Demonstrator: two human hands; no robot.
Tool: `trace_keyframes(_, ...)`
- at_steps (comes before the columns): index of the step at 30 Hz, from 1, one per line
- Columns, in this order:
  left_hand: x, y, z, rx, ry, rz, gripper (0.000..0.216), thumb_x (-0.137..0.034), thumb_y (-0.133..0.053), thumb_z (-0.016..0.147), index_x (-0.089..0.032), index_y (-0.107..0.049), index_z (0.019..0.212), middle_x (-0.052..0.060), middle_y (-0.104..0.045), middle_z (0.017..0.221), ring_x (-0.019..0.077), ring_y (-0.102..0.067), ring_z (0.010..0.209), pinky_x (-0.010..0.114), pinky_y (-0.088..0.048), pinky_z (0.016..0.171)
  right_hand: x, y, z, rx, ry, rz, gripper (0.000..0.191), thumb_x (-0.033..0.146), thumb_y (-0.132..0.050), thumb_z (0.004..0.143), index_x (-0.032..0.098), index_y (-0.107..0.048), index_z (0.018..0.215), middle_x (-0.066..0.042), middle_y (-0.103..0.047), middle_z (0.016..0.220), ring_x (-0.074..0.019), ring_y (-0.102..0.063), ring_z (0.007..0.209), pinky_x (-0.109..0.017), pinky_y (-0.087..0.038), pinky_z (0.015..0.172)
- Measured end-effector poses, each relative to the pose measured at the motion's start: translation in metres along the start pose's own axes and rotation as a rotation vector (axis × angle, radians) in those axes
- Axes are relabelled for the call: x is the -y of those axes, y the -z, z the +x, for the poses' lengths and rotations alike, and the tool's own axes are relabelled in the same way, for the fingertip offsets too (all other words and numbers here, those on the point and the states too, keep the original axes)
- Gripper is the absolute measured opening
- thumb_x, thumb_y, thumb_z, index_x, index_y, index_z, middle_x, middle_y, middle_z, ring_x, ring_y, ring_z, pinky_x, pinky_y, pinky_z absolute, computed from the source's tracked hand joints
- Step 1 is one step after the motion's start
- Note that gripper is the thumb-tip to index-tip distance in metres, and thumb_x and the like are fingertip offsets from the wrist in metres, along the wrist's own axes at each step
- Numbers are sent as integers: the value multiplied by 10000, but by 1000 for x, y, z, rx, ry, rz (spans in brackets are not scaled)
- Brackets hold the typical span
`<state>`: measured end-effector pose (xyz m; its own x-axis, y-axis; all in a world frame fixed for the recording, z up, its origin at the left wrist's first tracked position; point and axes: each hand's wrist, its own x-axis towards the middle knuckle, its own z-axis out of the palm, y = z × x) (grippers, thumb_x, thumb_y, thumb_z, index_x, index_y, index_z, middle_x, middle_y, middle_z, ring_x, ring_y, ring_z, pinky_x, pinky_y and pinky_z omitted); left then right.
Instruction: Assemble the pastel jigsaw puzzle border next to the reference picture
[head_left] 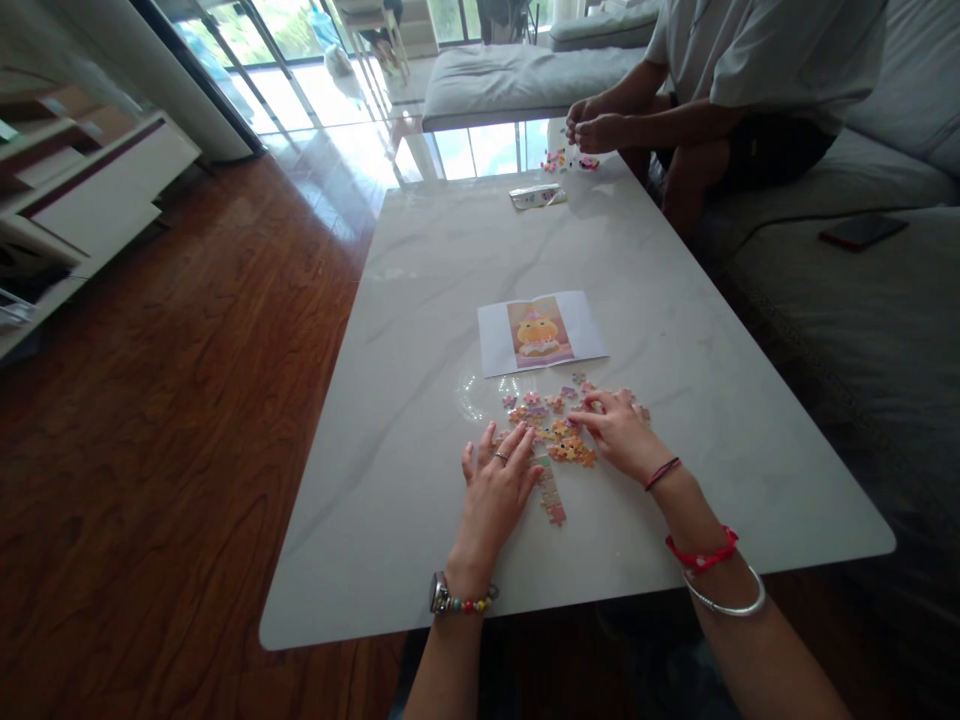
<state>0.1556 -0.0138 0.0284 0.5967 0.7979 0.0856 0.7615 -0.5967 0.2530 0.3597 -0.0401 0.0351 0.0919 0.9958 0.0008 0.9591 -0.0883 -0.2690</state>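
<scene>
Loose jigsaw puzzle pieces (571, 445) in orange, pink and purple lie in a scattered pile on the white marble-look table (405, 330). A short joined strip of puzzle pieces (552, 495) lies just right of my left hand (499, 480), which rests with fingers spread, its fingertips at the pile's left edge. On the right side of the pile, my right hand (619, 430) reaches in with its index finger stretched over the pieces; no held piece is visible. Behind the pile lies a white sheet (491, 340) with a printed picture of a yellow cartoon figure (538, 335).
At the far end, another person's hands (596, 125) are above small colourful pieces (555, 160). A clear packet (537, 196) lies nearer. A phone (862, 232) rests on the grey sofa (847, 300) at right. Wooden floor (172, 420) stretches left of the table.
</scene>
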Motion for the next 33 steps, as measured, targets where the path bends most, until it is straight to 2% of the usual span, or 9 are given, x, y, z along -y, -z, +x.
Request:
trace_keyframes(6, 1, 0, 0, -21, 1, 4, 416, -352, -395, 845, -306, -382, 1259, 31, -464, 1282, 267, -275, 1254, 515, -222, 980, -10, 2, 3, -48, -46, 29, 288, 160, -485, 770, 286, -629, 985, -65, -534, 1051, -199, -434, 898, -326, -357, 753)
trace_keyframes(15, -1, -4, 8, -21, 51, 20, 478, -404, -368, 845, -306, -292, 1307, 34, -415, 1322, 280, -223, 1271, 538, -173, 991, -9, -5, 5, -112, -59, 39, 173, 263, -501, 788, 251, -647, 879, -58, -563, 945, -187, -451, 895, -310, -354, 757)
trace_keyframes(22, -4, -2, 10, -19, 137, -11, 486, -395, -323, 861, -259, -260, 1324, 60, -455, 1287, 275, -254, 1259, 538, -196, 980, -13, -4, 4, -118, -50, 49, 192, 253, -499, 783, 218, -626, 922, -74, -566, 967, -202, -452, 910, -322, -353, 771)
trace_keyframes(28, -4, -1, 12, -28, 167, -12, 473, -376, -343, 857, -230, -307, 1306, 88, -482, 1257, 274, -289, 1242, 535, -213, 974, -11, -1, 4, -125, -59, 64, 196, 242, -465, 793, 219, -636, 887, -73, -565, 971, -200, -454, 906, -325, -352, 778)
trace_keyframes(33, -3, -3, 12, -47, 175, -14, 489, -378, -349, 855, -206, -299, 1309, 106, -474, 1262, 276, -296, 1241, 531, -216, 974, -28, 6, 0, -178, -105, 48, 213, 240, -476, 781, 216, -639, 916, -75, -567, 959, -200, -475, 888, -335, -369, 781)
